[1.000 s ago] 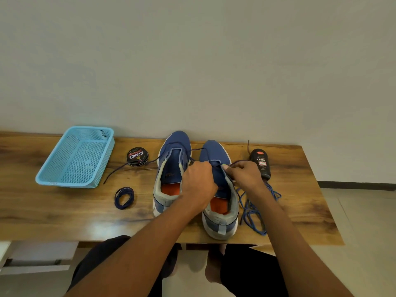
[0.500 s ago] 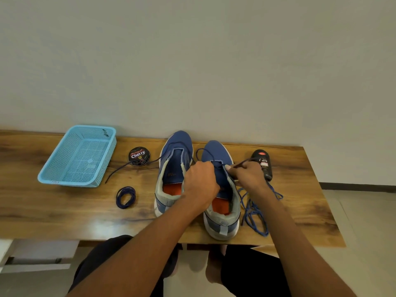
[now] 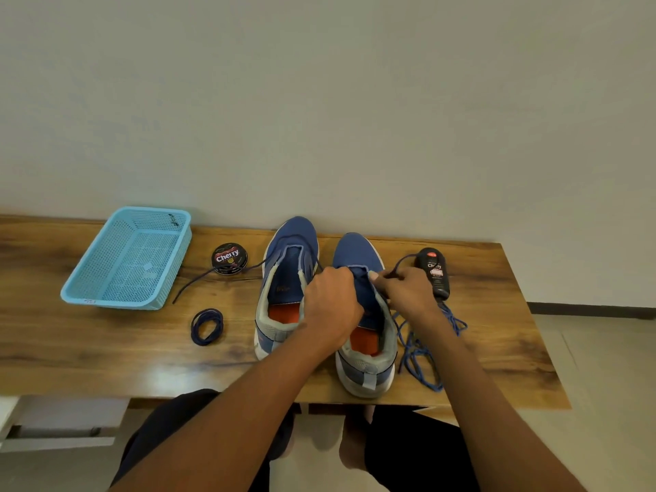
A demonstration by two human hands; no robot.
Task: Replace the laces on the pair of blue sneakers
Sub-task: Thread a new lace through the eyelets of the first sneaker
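Observation:
Two blue sneakers with grey heels and orange insoles stand toes to the wall: the left sneaker (image 3: 284,278) and the right sneaker (image 3: 358,253). My left hand (image 3: 330,307) grips the right sneaker's tongue and left eyelet edge. My right hand (image 3: 404,292) pinches a dark lace (image 3: 401,262) at the shoe's right eyelets; the lace loops up toward the polish bottle. The lace's other end (image 3: 213,276) trails across the left sneaker toward the tin. A coiled dark lace (image 3: 207,326) lies left of the shoes. A loose bright-blue lace (image 3: 422,353) lies to the right.
A light-blue mesh basket (image 3: 106,296) sits at the back left of the wooden table (image 3: 88,349). A round Cherry polish tin (image 3: 229,258) lies beside it. A black Cherry polish bottle (image 3: 435,273) lies right of the shoes. The wall runs right behind the table.
My right hand has drawn the dark lace further through the right sneaker's eyelet, and the loop now arcs toward the polish bottle. My left hand has stayed on the tongue.

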